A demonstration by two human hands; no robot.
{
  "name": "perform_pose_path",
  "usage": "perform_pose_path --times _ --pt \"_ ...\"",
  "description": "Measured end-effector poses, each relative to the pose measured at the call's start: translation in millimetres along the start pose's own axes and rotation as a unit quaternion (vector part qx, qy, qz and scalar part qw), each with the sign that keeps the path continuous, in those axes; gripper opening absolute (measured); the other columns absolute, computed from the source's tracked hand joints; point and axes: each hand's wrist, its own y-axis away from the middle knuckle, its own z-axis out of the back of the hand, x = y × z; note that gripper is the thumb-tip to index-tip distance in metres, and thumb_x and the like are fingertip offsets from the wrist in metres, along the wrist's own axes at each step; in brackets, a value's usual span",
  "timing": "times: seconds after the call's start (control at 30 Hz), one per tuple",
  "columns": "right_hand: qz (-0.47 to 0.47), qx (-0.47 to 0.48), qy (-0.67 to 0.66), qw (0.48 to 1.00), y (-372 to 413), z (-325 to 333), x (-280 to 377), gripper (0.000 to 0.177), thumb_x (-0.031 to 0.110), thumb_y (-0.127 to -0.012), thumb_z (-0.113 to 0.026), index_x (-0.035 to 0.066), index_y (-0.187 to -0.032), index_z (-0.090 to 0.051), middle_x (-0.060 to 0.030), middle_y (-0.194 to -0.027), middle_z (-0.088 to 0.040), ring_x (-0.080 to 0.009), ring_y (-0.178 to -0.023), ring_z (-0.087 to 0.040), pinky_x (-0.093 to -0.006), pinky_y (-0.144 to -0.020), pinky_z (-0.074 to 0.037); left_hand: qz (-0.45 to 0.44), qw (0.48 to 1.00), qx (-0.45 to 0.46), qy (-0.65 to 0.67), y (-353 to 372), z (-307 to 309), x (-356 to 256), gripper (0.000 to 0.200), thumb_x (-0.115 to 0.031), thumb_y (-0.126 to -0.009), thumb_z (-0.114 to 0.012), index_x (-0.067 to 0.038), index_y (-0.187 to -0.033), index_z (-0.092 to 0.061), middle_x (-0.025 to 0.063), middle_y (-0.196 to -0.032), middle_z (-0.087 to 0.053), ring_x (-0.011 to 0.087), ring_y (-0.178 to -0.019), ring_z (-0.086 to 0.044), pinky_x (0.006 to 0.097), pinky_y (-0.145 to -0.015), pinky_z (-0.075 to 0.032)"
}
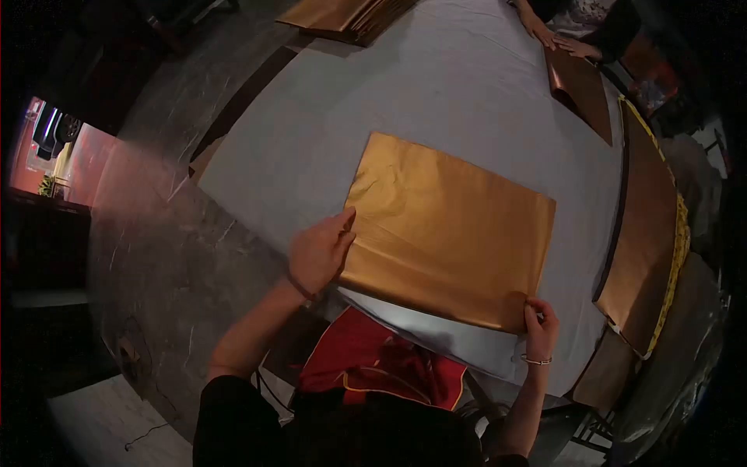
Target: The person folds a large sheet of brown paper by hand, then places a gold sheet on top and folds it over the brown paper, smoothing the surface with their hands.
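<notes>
A golden-brown sheet [451, 233] lies on the grey cloth-covered table [296, 140] in front of me, with a few creases at its upper left. My left hand [319, 253] pinches the sheet's left edge between thumb and fingers. At the lower right corner, my right hand [541, 323] grips the sheet, its fingers closed on the edge. A bracelet shows on my right wrist.
A co-worker's hands [556, 39] rest on a folded brown sheet [583, 89] at the upper right. Stacked brown sheets [350, 19] lie at the top left. Along the right edge are another brown piece [646, 233] and a yellow measuring tape [675, 272].
</notes>
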Motion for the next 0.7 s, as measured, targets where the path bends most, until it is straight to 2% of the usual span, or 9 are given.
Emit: perform_pose_path --times 0.1,0.17,0.2,0.23,0.33,0.43,0.57,0.67,0.7 --pt "-0.032 -0.006 0.008 0.999 2 -1 5 0.017 0.01 -0.088 -0.059 0.001 -0.102 -0.064 -0.0014 -0.086 -0.062 -0.0078 -0.075 -0.053 -0.0241 -0.066 -0.045 0.011 1.0 0.018 0.014 3 -2 8 0.036 -0.015 -0.084 -0.062 -0.008 -0.119 -0.057 0.0156 -0.092 -0.064 0.0338 -0.081 -0.061 0.0395 -0.067 -0.049" --pt "0.026 -0.014 -0.009 1.0 3 -1 -3 0.015 0.008 -0.086 -0.06 0.001 -0.099 -0.064 -0.0023 -0.085 -0.061 -0.0089 -0.071 -0.053 -0.0245 -0.064 -0.045 -0.023 1.0 0.008 0.008 1 -3 7 0.038 -0.012 -0.085 -0.064 -0.005 -0.121 -0.057 0.0175 -0.092 -0.065 0.0288 -0.076 -0.064 0.0344 -0.064 -0.049" --pt "0.068 -0.032 0.005 0.997 3 -4 -5 0.014 0.007 -0.085 -0.06 0.001 -0.097 -0.064 -0.0037 -0.085 -0.061 -0.0099 -0.069 -0.054 -0.0248 -0.063 -0.045 0.007 0.999 0.046 -0.018 1 -1 9 0.039 -0.013 -0.086 -0.063 -0.004 -0.124 -0.056 0.0176 -0.093 -0.066 0.0268 -0.078 -0.064 0.0333 -0.067 -0.049" --pt "0.112 -0.051 0.081 0.989 5 -4 3 0.014 0.006 -0.083 -0.061 0.001 -0.095 -0.064 -0.0075 -0.084 -0.06 -0.0134 -0.069 -0.056 -0.0265 -0.063 -0.046 -0.013 0.998 0.058 -0.007 1 -2 9 0.039 -0.013 -0.086 -0.063 -0.004 -0.124 -0.056 0.0176 -0.093 -0.066 0.0268 -0.078 -0.064 0.0333 -0.067 -0.049" --pt "0.08 -0.059 0.079 0.992 8 -8 10 0.013 0.007 -0.083 -0.061 0.001 -0.094 -0.064 -0.0111 -0.082 -0.058 -0.0206 -0.069 -0.059 -0.0311 -0.063 -0.048 0.015 0.997 0.072 0.013 0 -3 13 0.039 -0.012 -0.088 -0.062 -0.003 -0.125 -0.054 0.0181 -0.098 -0.066 0.0248 -0.082 -0.065 0.0332 -0.07 -0.05" --pt "0.151 -0.084 0.142 0.975 9 -10 10 0.012 0.006 -0.082 -0.06 0.003 -0.094 -0.063 -0.0121 -0.081 -0.056 -0.0264 -0.067 -0.06 -0.0342 -0.061 -0.049 0.015 0.998 0.069 -0.004 -3 2 5 0.038 -0.009 -0.089 -0.06 -0.001 -0.126 -0.054 0.0197 -0.102 -0.066 0.0227 -0.083 -0.065 0.0342 -0.073 -0.05" --pt "0.144 -0.09 0.162 0.972 11 -10 17 0.012 0.005 -0.082 -0.06 0.005 -0.094 -0.064 -0.0115 -0.081 -0.056 -0.0271 -0.065 -0.059 -0.0345 -0.06 -0.048 -0.004 0.998 0.067 -0.013 -3 -1 11 0.038 -0.009 -0.089 -0.06 -0.002 -0.126 -0.054 0.019 -0.098 -0.066 0.0224 -0.08 -0.064 0.0337 -0.071 -0.05" --pt "0.145 -0.095 0.216 0.961 12 -11 14 0.013 0.006 -0.078 -0.062 0.007 -0.091 -0.063 -0.0095 -0.086 -0.058 -0.0275 -0.071 -0.059 -0.0363 -0.061 -0.049 0.001 0.997 0.075 -0.026 -2 -3 14 0.039 -0.009 -0.088 -0.061 -0.003 -0.127 -0.054 0.0181 -0.092 -0.066 0.0236 -0.076 -0.063 0.0333 -0.067 -0.049" --pt "0.188 -0.114 0.245 0.944 10 -11 14 0.015 0.008 -0.075 -0.063 0.008 -0.09 -0.062 -0.0095 -0.094 -0.057 -0.0272 -0.076 -0.059 -0.0369 -0.063 -0.049 -0.018 0.998 0.058 -0.026 -2 -4 16 0.04 -0.009 -0.088 -0.061 -0.004 -0.127 -0.054 0.0174 -0.09 -0.066 0.0239 -0.074 -0.063 0.0332 -0.066 -0.049"
